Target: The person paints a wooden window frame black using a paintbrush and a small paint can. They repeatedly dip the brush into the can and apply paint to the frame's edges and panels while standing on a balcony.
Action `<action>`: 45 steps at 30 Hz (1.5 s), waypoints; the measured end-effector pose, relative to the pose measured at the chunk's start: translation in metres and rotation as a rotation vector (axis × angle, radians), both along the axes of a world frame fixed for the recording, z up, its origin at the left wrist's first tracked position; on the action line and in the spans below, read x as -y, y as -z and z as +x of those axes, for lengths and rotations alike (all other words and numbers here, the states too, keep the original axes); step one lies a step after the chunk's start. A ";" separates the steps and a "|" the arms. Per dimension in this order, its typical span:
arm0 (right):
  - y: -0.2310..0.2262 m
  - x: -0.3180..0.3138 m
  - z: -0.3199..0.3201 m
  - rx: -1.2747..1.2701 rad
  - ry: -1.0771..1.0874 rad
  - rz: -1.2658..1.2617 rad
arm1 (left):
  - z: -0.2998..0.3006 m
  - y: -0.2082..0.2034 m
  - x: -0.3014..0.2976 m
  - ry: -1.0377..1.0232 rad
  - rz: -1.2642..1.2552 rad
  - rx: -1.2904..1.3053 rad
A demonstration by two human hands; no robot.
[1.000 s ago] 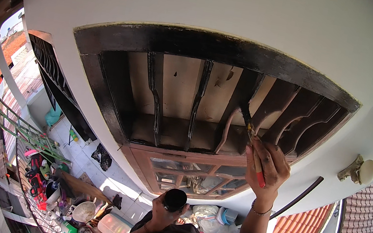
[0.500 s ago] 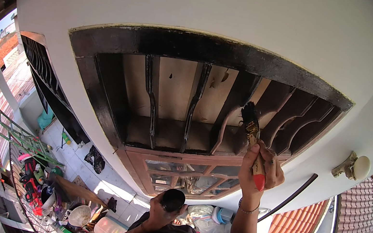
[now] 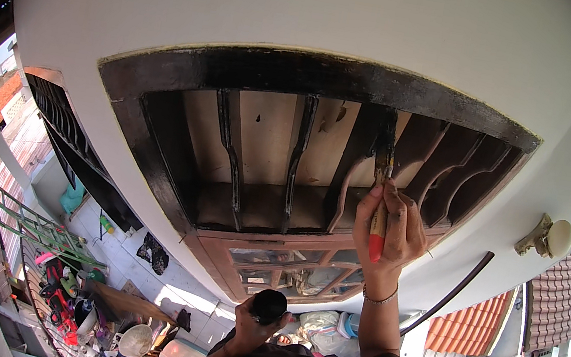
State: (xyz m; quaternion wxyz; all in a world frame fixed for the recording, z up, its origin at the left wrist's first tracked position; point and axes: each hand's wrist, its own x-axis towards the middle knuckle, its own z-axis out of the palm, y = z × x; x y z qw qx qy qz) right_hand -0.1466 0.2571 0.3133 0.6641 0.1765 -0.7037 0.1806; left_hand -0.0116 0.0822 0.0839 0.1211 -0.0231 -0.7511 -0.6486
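Observation:
My right hand (image 3: 398,234) is closed round a paintbrush (image 3: 375,246) with a wooden, red-ended handle. Its dark bristles point up against the upper part of a slat (image 3: 385,128) in a wooden vent frame (image 3: 280,69). Glossy black coats the top of this slat, while its lower part is brown. Slats to the left look black and those to the right brown. Low in front of my body, my left hand (image 3: 247,333) grips a round container (image 3: 269,307) with a dark inside; how full it is cannot be made out.
Below the vent is a brown window with glass panes (image 3: 269,258). A white wall lamp (image 3: 558,238) and a dark hose (image 3: 459,284) are at the right. Buckets, tools and a plank (image 3: 128,301) clutter the floor at lower left, near a green metal rack (image 3: 32,221).
My right hand has moved up and slightly left, bringing the bristles onto the upper part of the slat. My left hand still holds the container low down.

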 end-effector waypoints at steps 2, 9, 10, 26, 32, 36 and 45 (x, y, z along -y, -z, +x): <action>0.010 0.001 0.007 -0.003 -0.027 -0.027 | -0.004 -0.001 0.003 -0.022 0.009 -0.020; 0.001 0.012 0.000 0.020 0.074 0.051 | -0.001 0.000 0.004 0.001 0.007 0.016; 0.008 0.012 -0.004 -0.012 0.035 0.087 | -0.002 0.002 0.005 0.000 -0.007 0.009; 0.001 -0.023 0.000 -0.007 -0.268 -0.408 | 0.001 -0.007 0.005 -0.011 -0.015 -0.004; 0.026 -0.040 -0.001 0.196 -0.445 -0.366 | -0.003 -0.011 -0.006 -0.079 0.057 -0.050; 0.027 -0.050 -0.010 0.211 -0.621 -0.626 | 0.002 -0.003 -0.002 -0.030 -0.043 0.014; 0.050 -0.071 -0.018 0.376 -0.676 -0.550 | 0.012 -0.009 -0.016 -0.020 -0.051 0.058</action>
